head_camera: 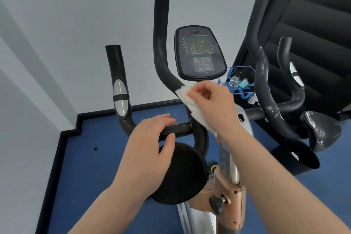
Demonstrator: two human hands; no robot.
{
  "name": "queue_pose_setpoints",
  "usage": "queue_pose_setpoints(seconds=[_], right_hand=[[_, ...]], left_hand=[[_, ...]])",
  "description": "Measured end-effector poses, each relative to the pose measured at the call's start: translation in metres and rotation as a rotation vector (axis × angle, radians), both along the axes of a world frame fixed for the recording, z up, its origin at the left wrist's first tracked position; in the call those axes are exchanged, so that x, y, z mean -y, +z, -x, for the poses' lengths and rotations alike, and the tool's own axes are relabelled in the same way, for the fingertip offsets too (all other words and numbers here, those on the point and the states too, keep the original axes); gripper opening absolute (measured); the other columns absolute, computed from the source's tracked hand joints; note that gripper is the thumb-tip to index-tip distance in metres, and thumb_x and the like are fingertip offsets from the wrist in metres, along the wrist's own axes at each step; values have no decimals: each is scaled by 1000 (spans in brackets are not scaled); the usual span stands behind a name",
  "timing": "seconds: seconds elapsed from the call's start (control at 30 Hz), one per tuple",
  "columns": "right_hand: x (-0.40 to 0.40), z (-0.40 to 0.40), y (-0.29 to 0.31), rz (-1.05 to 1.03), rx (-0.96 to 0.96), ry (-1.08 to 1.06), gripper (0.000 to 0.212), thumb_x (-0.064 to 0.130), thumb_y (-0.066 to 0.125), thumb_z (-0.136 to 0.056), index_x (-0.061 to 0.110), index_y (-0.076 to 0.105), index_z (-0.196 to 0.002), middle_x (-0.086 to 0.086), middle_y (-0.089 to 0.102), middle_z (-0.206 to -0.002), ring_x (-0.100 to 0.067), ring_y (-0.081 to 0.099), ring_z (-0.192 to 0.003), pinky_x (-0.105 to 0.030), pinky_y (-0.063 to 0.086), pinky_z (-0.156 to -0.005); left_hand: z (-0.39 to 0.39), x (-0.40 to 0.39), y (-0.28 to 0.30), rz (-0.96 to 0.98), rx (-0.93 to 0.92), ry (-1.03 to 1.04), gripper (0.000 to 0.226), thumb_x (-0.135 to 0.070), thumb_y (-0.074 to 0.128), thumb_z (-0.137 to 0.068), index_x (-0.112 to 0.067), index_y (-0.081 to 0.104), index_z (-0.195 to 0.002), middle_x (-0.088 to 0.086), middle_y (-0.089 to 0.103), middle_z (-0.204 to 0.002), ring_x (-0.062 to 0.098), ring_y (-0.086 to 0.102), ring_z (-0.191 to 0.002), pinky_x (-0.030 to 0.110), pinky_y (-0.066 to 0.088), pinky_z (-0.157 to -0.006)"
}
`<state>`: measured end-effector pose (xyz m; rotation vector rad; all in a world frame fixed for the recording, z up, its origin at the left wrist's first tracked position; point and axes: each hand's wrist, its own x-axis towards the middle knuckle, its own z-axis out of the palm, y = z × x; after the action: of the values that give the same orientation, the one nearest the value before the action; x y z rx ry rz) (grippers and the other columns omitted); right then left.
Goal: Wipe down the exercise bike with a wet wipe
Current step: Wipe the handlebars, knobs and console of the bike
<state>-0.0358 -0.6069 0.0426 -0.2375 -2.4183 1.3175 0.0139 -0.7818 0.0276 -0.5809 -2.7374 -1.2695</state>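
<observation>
The exercise bike (230,194) stands in front of me with black handlebars (161,49) and a dark console screen (199,53). My right hand (210,102) holds a white wet wipe (191,106) against the inner left handlebar tube, just below the console. My left hand (150,146) rests with relaxed fingers over the horizontal bar (180,129), above a round black pad (182,175). On the right, the worn handlebar (266,89) shows white flaking patches.
A blue wire rack (241,81) with a small glass bottle sits behind the console. A black treadmill (313,34) leans at the right. Below the stem a black adjustment knob (216,204) sticks out. Blue floor and grey walls close in the left side.
</observation>
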Motion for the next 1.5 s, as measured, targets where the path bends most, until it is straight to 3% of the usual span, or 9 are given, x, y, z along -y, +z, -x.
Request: queue_pose_setpoints(seconds=[0.13,0.27,0.37,0.67,0.9,1.1,1.23,1.33,1.5], right_hand=[[-5,10,5,7,31,1,7,22,69,-82,23,67,-75,12,62,-69,1,52,-63,-17,42,-66],[1,-35,-5,-167,-39,-50,8,18,63,-88,23,68,-91,15,64,-84,1,56,-80,-9,42,-69],[5,-46,-9,-271,-60,-82,15,24,66,-87,23,70,-101,18,64,-90,-1,59,-84,-13,46,-75],[2,24,17,-77,-12,-34,6,25,74,-79,21,76,-84,17,67,-69,2,61,-67,-15,49,-71],[-2,-61,-22,48,3,-210,8,25,76,-77,23,75,-85,14,69,-75,-2,63,-73,-18,50,-71],[8,-95,-38,212,13,-307,6,22,77,-76,24,76,-82,16,71,-72,-1,65,-71,-13,50,-68],[5,-54,-19,59,-25,-255,8,25,76,-77,21,76,-84,17,69,-75,1,62,-75,-10,47,-69],[7,-21,-4,-151,-118,-158,7,24,73,-79,21,75,-85,11,67,-78,-4,60,-74,-24,50,-72],[-2,-34,-8,-578,-160,137,14,21,65,-84,12,75,-90,-2,59,-83,-17,56,-72,-39,50,-60]], left_hand=[[1,0,0,4,10,-14,32,-27,52,-90,-37,55,-121,-29,48,-124,-15,35,-116,9,26,-98],[1,0,1,2,10,-26,32,-25,52,-90,-36,55,-121,-29,49,-124,-12,36,-118,6,26,-97],[1,0,1,-5,1,-30,32,-24,52,-90,-35,55,-120,-27,49,-126,-10,37,-120,16,29,-105],[2,-1,1,3,-17,-47,31,-22,51,-91,-33,57,-119,-26,51,-124,-11,38,-116,16,30,-102],[4,-1,0,8,-10,-80,33,-22,51,-92,-35,54,-122,-27,50,-120,-16,37,-112,-5,21,-92],[3,1,-1,7,-15,-73,33,-22,51,-91,-36,53,-121,-30,50,-114,-16,39,-109,-7,20,-89],[3,1,-1,-19,1,-77,33,-21,51,-92,-37,53,-121,-31,51,-112,-13,38,-113,-7,22,-88],[3,0,-1,-32,14,-72,33,-22,50,-92,-37,53,-121,-29,52,-114,-11,40,-113,-2,27,-88],[4,2,-3,-50,8,-65,33,-22,51,-91,-36,54,-121,-27,53,-116,-12,39,-112,-6,22,-88]])
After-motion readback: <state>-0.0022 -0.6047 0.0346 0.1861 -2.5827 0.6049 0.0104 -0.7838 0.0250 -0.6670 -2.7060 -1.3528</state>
